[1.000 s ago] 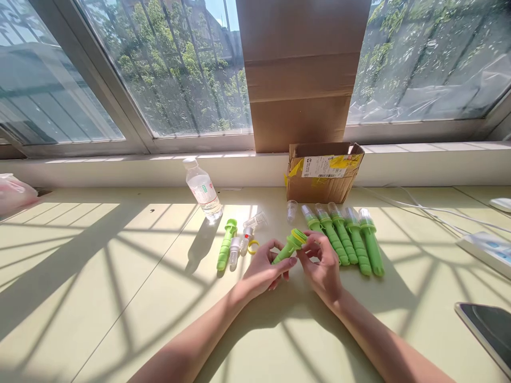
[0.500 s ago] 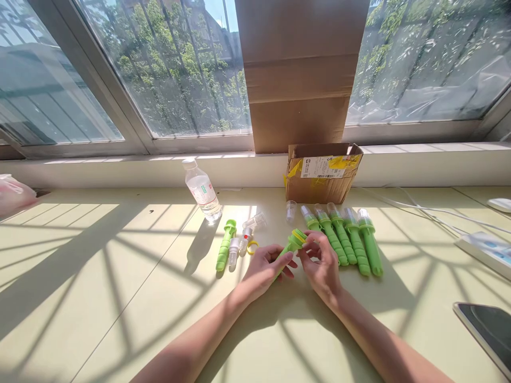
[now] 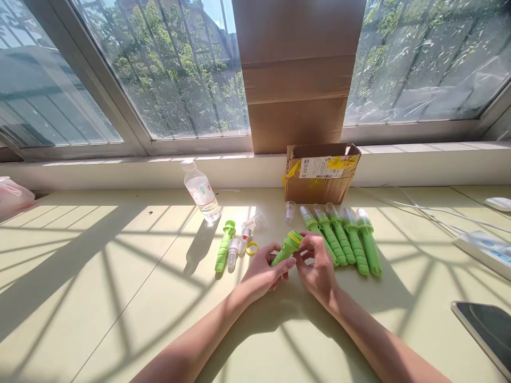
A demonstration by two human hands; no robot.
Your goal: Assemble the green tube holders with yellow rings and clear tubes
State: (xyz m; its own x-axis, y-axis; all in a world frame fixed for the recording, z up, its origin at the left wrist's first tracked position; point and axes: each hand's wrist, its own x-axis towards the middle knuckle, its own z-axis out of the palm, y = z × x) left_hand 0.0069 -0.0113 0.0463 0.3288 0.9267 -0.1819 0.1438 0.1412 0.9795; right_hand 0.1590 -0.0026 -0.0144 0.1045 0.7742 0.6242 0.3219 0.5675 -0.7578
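Observation:
My left hand (image 3: 263, 272) is wrapped round a green plastic torch-like handle (image 3: 288, 249), its threaded end tilted up and away to the right. A yellow ring sits round that end. My right hand (image 3: 317, 263) is closed, its fingertips pinching at the rim beside the ring; what lies under them is hidden. Left of my hands are another green handle (image 3: 225, 246) without a cap, a loose yellow ring (image 3: 252, 248), a small clear-and-white insert (image 3: 232, 252), a similar one with a red dot (image 3: 245, 240), and a clear ribbed cap (image 3: 254, 221).
Several green handles with clear caps (image 3: 362, 242) lie in a row at right. A clear cup-shaped cap (image 3: 290, 211) stands before a cardboard box (image 3: 315, 187). Around them are a water bottle (image 3: 203, 192), a power strip (image 3: 485, 252), white cables and a phone (image 3: 485, 332).
The held handle has tipped, its threaded end shifting slightly left and turning more toward upright. My right fingers stay at its rim. The things on the table have not moved.

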